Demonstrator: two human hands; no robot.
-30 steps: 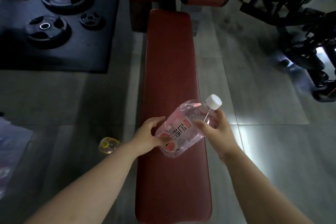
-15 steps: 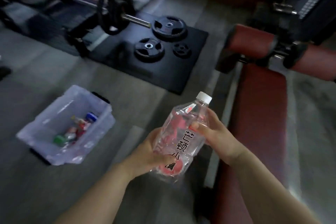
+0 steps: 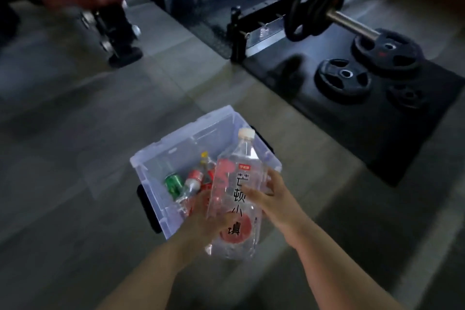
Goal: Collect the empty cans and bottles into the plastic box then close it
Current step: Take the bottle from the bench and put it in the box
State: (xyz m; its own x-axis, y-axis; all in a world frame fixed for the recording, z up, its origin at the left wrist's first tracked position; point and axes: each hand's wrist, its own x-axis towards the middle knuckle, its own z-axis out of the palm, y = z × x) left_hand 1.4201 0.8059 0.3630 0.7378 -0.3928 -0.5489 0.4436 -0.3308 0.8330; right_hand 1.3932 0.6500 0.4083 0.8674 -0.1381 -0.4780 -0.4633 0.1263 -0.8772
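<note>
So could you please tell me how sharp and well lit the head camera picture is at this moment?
Head view: dim overall, with motion blur smearing the grey floor and the dark gym equipment at the top left; the large clear plastic bottle with red label, held by the left hand and right hand over the translucent plastic box, stays fairly readable; wide-angle bending shows toward the edges.

**Single head view, looking forward and down**

One wide-angle camera, worn on the person's head, pitched down at the floor point(image 3: 75, 184). Forearms enter from the bottom edge; both hands sit close, lower centre. Plastic box point(image 3: 176, 138) lies just beyond them, mid-frame. Weight plates point(image 3: 343, 80) and barbell point(image 3: 352, 24) fill the far upper right. Edges blurred. No second view.
</note>
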